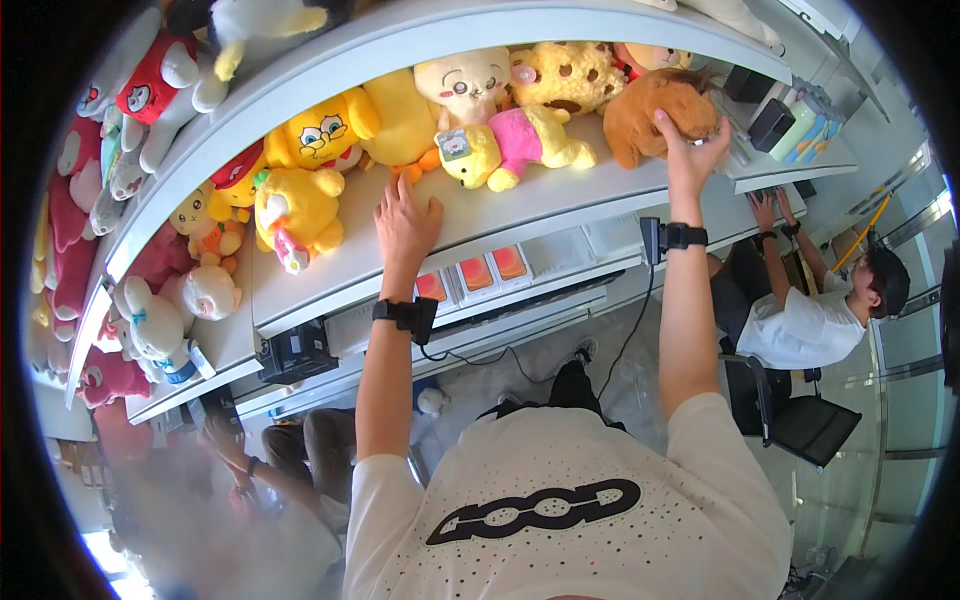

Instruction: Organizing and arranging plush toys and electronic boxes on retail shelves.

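Observation:
My right hand (694,154) grips a brown plush toy (637,112) with a dark tuft, thumb and fingers spread around its near side, at the right of the white shelf. My left hand (407,221) rests on the bare shelf board (480,214) with nothing in it, its fingertips near the orange feet of a yellow plush (397,112). Between my hands lies a yellow plush in a pink top (517,142), on its side, with a tag. Behind it stand a cream plush (463,82) and a yellow plush with brown spots (564,75). Left of my left hand sits another yellow plush (300,210).
An upper shelf edge (450,26) curves over the toys. Boxed goods (476,274) lie on the shelf below. One co-worker (802,322) sits at the right near a black chair (810,427); another person's hands (225,442) show at lower left. Cables hang from my wrist devices.

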The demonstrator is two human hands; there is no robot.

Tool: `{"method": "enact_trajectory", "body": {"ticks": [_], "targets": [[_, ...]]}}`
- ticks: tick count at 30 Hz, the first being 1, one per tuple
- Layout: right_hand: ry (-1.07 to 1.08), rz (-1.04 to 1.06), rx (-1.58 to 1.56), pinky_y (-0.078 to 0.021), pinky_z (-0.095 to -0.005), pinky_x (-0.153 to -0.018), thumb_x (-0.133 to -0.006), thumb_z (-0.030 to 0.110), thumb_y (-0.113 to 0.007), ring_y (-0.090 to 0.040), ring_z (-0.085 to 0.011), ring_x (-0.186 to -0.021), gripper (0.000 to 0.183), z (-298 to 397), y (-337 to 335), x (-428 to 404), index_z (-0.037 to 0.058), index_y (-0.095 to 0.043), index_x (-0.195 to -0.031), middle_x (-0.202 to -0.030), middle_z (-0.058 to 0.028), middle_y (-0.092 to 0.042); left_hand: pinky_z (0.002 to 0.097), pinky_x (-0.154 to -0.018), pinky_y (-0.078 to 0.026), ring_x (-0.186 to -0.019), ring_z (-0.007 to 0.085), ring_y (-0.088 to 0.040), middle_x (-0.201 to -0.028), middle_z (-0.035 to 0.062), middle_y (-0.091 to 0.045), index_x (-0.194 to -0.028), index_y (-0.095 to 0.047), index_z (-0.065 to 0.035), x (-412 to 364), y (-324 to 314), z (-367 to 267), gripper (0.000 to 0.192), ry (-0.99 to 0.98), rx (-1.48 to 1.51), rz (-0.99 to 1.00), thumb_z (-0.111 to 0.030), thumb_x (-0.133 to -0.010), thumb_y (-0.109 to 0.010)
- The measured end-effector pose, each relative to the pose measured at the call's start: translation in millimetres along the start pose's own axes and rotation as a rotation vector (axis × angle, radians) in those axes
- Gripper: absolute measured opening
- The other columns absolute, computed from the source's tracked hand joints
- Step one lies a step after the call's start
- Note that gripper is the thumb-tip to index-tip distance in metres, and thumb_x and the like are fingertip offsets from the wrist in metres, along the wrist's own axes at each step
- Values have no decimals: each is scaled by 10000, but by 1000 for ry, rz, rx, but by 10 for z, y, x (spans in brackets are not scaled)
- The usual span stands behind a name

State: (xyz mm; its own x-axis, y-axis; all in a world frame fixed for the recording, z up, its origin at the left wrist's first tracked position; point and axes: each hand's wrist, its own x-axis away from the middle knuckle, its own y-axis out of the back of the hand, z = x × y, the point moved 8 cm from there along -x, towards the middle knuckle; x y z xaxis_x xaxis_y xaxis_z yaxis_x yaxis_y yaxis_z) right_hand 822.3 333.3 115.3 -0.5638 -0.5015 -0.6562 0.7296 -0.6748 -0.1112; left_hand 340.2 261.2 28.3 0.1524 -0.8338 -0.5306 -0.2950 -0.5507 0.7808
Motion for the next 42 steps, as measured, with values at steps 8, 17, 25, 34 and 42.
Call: {"method": "enact_trajectory", "body": {"ticks": [8,17,25,34,42], "targets": [[26,99,-57,-500,-404,-1069,-686,220,-1004,-594,-292,-1223,979,-44,-29,-200,-79,-389,-1386,-1334,-248,-551,499,-1074,-448,-1252,394,-604,-1416,211,-591,-1449,-520,-18,-11,43,-53,628,-43,25,-61,-327,-920,-657],[-35,137,-75,-483,-368,-1078,-744,130,-962,-591,-235,-1222,858,460,729,103,-61,-441,-1398,-1348,-169,-578,495,-1072,-446,-1239,376,-611,-1347,221,-627,-1437,-525,-11,7,29,-15,624,-19,7,-51,-327,-915,-653],[-247,352,-60,-423,-407,-1142,-705,184,-865,-539,-286,-1303,935,474,1532,1381,7,-412,-1503,-1392,-167,-539,496,-1052,-457,-1209,382,-622,-1310,224,-632,-1434,-527,-6,-29,-35,-75,624,-52,-35,-53,-336,-918,-643],[-712,577,-163,-501,-373,-1053,-737,169,-789,-622,-254,-1222,786,37,967,2636,2,-481,-1441,-1322,-140,-615,507,-1067,-464,-1247,428,-601,-1393,249,-550,-1370,-562,-3,33,135,-84,554,-55,36,-163,-264,-898,-688],[-701,788,-138,-530,-389,-1015,-775,219,-866,-651,-250,-1176,778,272,509,2904,-20,-497,-1416,-1295,-149,-644,375,-974,-506,-1001,253,-660,-1129,173,-708,-1217,-674,15,924,310,-491,290,58,910,123,-172,-994,-680]]}}
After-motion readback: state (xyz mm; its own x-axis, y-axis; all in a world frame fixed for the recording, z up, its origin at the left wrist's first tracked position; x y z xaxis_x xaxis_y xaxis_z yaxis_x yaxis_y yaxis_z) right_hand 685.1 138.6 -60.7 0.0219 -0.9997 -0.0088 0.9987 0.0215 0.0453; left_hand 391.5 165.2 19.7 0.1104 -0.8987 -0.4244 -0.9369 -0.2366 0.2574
